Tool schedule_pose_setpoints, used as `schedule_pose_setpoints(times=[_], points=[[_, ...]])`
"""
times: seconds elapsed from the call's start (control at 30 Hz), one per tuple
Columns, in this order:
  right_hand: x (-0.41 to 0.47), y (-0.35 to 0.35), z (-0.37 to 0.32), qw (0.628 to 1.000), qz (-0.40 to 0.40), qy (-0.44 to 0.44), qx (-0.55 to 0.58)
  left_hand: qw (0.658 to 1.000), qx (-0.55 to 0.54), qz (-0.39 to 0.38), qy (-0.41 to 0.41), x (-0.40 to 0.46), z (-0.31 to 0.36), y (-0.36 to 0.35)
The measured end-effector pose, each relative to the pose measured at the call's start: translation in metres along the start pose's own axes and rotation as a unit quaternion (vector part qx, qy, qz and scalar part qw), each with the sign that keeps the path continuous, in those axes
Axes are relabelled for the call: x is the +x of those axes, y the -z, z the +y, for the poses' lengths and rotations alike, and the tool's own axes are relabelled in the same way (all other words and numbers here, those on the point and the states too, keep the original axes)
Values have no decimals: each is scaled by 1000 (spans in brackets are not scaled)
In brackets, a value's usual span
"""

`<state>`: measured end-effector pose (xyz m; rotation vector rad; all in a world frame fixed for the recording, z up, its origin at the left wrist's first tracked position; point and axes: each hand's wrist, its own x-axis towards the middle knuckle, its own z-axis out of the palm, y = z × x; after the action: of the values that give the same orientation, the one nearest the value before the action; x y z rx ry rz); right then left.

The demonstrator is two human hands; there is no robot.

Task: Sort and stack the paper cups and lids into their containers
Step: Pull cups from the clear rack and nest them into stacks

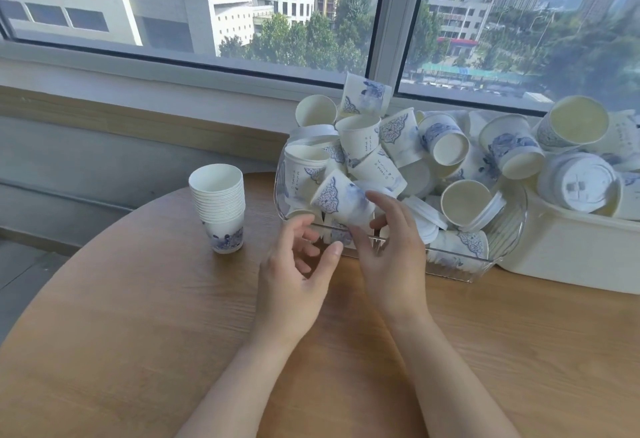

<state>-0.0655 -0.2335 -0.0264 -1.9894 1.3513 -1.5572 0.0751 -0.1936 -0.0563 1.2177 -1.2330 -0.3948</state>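
A clear plastic tray (485, 266) at the table's far right is heaped with white paper cups printed in blue and white lids. My right hand (391, 250) grips one tilted blue-patterned cup (343, 200) at the tray's front left, its bottom pointing up and left. My left hand (294, 278) is just left of it with fingers spread, holding nothing. A tall stack of nested cups (220, 205) stands upright on the table to the left. A stack of lids (578, 183) lies on its side in a white bin (568, 257) at far right.
The round wooden table (138, 333) curves away at the left and near edges. A window sill and window run behind the tray. Loose cups (446, 141) spill over the gap between tray and bin.
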Motion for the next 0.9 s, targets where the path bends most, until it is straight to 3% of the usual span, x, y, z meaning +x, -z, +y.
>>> schedule_pose_setpoints(times=[0.17,0.4,0.5,0.67,0.9], points=[[-11,6,0,997,-20,20,78,992,-114,12,62,7,4,3],[-27,-3,-9,991,-110,66,41,973,-208,59,76,11,24,11],[-26,-1,-9,990,-115,85,9,979,-177,71,68,10,24,16],[15,-5,-25,999,-35,38,18,992,-53,100,48,9,17,27],[68,-32,-36,993,-107,23,-49,994,-19,99,45,10,13,28]])
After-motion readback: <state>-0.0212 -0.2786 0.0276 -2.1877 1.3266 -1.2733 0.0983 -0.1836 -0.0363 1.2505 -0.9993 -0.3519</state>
